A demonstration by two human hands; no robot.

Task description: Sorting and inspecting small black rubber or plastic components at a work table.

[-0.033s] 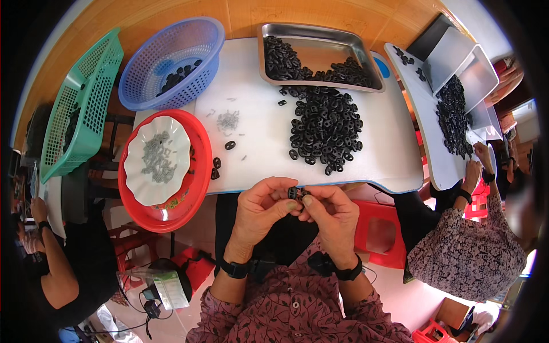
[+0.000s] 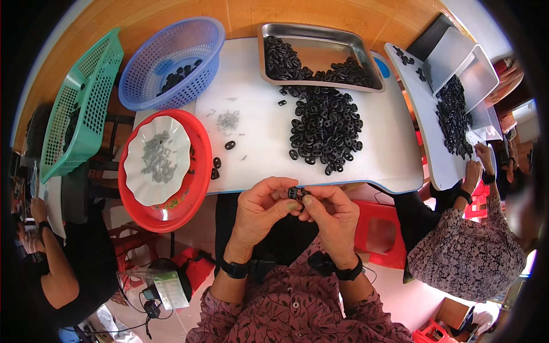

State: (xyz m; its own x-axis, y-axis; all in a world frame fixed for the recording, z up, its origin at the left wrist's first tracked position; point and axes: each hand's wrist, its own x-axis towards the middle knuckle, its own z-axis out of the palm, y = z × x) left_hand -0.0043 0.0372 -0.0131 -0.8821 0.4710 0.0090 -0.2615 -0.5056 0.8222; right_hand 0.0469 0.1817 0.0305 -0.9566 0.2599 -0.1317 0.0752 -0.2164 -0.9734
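Observation:
Just off the near edge of the white table [image 2: 263, 166], my two hands meet. My left hand [image 2: 260, 210] is closed, pinching a small black oval piece [image 2: 293, 192] between thumb and fingers. Close against it, my right hand [image 2: 333, 216] pinches another black piece [image 2: 305, 193], partly hidden by the fingertips. Whether the two pieces touch cannot be made out. Beyond my hands lies a heap of black two-holed oval pieces [image 2: 326, 128]. A few loose ones [image 2: 230, 145] rest to the left, near a small scatter of clear little parts [image 2: 228, 120].
A metal tray [image 2: 320, 43] of black pieces stands at the back. On the left are a blue basket [image 2: 131, 86], a green basket [image 2: 97, 123] and a red basin [image 2: 200, 171] bearing a white wavy dish [image 2: 137, 191] of clear parts. Co-workers sit on both sides.

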